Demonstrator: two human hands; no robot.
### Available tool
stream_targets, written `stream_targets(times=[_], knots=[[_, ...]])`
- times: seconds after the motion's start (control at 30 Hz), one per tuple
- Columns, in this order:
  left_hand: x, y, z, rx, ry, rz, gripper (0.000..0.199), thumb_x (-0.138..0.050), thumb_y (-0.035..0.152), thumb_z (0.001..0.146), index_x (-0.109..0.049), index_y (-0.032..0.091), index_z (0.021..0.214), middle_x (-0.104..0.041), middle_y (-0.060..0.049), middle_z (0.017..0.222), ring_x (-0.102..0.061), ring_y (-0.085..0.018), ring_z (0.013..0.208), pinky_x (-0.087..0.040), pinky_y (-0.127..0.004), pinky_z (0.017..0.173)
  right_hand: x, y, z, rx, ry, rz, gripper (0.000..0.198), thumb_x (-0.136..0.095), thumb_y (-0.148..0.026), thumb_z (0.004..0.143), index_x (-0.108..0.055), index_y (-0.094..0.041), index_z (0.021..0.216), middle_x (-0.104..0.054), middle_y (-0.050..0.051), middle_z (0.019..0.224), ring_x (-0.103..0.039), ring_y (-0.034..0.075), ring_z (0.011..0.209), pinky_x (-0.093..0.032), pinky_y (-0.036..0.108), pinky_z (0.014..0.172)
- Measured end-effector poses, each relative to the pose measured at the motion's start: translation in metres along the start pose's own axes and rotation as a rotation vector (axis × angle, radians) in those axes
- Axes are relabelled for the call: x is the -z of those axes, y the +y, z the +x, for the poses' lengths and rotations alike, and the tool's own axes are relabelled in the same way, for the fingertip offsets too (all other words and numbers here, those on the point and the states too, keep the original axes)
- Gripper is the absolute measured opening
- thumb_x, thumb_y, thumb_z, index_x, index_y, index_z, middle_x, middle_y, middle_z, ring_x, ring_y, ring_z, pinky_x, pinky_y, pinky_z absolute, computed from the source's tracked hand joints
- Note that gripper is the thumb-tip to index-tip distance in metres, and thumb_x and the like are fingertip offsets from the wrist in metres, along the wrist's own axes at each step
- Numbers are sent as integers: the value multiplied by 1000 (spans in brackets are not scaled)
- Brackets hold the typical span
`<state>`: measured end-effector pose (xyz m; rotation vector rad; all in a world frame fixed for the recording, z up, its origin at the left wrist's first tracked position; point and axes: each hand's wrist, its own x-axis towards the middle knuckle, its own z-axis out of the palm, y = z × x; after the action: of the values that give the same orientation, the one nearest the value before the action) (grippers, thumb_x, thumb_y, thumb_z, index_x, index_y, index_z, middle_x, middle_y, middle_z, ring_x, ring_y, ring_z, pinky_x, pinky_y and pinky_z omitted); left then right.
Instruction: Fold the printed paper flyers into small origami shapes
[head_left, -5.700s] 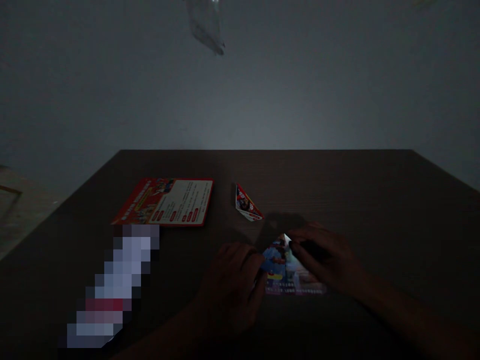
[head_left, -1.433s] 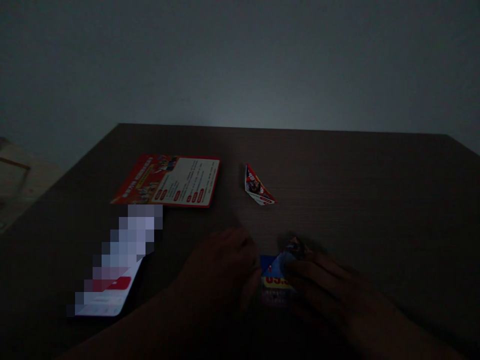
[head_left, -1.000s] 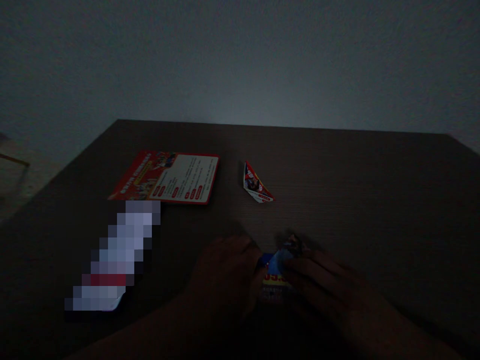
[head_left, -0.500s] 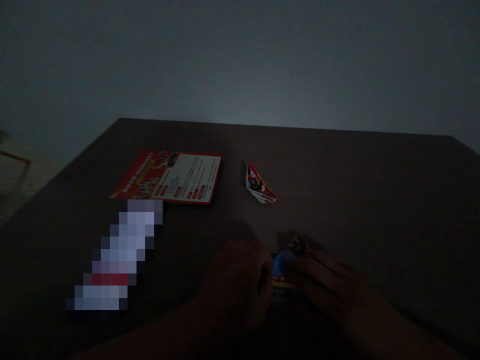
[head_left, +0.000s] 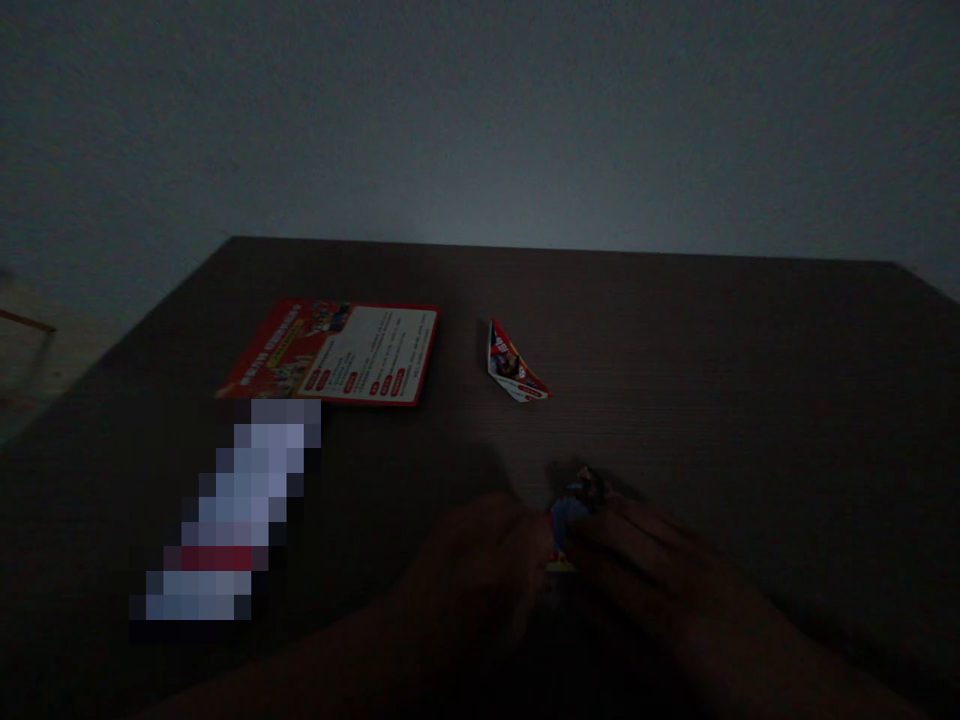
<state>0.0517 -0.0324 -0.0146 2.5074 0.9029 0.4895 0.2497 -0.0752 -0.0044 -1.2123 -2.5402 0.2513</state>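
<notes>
A small sheet of printed, folded paper in blue, red and yellow lies on the dark wooden table between my two hands. My left hand is closed at the paper's left edge, its fingers curled, the fingertips hard to make out in the dim light. Across the paper's right side lie the outstretched fingers of my right hand; its thumb is hidden. The hands cover much of the paper. Farther back, a folded red-and-white paper piece with a pointed top rests alone.
Red-and-white printed cards or leaflets lie flat at the back left of the table. In front of them is a long, pixelated pale object with a red band. A grey wall rises behind the table.
My left hand has shifted and turned slightly at the paper's edge, covering more of its lower part. My right hand stays on the paper. The view has moved a little.
</notes>
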Motion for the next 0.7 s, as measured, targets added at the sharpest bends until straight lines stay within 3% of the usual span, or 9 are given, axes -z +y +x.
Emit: stream_targets(times=[0.33,0.47,0.57,0.7], knots=[[0,-1,1,-20,-11,-32,17,-45,3,81,-49,17,72,-54,1,67,-45,-12,58,-31,-23,53,-5,0,-2,15,-39,-43,39,-48,-25,92,-51,-17,130,-63,8,118,-52,26,118,-45,43,101],[1,-4,0,-31,-33,-102,15,-54,3,75,-50,17,71,-56,1,68,-48,-12,61,-31,-23,54,-6,-1,-3,18,-66,-68,40,-49,-24,92,-50,-17,131,-61,9,121,-50,28,120,-45,45,101],[4,-9,1,60,-41,-190,14,-62,8,74,-52,17,71,-58,2,70,-51,-12,64,-33,-23,57,-6,-1,-2,33,-55,-84,36,-48,-24,92,-54,-16,126,-62,10,118,-55,29,114,-48,45,97],[14,-16,6,176,7,-183,13,-66,10,73,-55,18,77,-59,0,82,-52,-17,81,-36,-30,73,-6,-2,-2,46,-49,-105,30,-47,-24,92,-59,-16,119,-63,10,114,-59,28,106,-51,45,94]])
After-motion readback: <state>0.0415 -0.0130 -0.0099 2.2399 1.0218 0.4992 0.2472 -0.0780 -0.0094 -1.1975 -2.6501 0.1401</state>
